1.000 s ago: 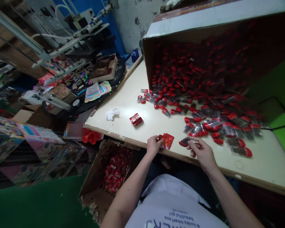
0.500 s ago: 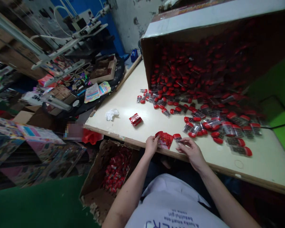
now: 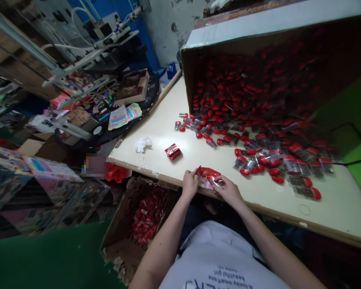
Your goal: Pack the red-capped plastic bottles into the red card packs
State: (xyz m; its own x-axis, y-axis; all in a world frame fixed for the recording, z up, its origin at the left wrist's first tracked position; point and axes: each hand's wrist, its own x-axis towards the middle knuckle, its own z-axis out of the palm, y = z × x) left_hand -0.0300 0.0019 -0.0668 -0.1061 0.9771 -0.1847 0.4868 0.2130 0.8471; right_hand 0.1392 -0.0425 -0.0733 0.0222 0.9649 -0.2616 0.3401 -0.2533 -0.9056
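Note:
My left hand (image 3: 191, 183) pinches the left edge of a small red pouch (image 3: 207, 172) near the front edge of the table. My right hand (image 3: 228, 190) is closed on a small clear bottle with a red cap (image 3: 219, 183), which lies against the pouch's right side. Whether the bottle is inside the pouch or only over it, I cannot tell. A stack of red packets (image 3: 173, 151) lies on the table beyond my left hand. To the right are several loose red-capped bottles (image 3: 246, 164) with dark contents.
A large carton (image 3: 188, 80) on its side spills red-capped bottles onto the table (image 3: 156, 124). Below the edge, a torn cardboard box (image 3: 117, 237) holds red packets. Crumpled white tissue (image 3: 142, 145) lies at left; a rubber band (image 3: 304, 209) at right. A machine (image 3: 87, 56) stands back left.
My right hand has moved left with the bottle, from beside the pouch to against it. My left hand still grips the pouch's edge.

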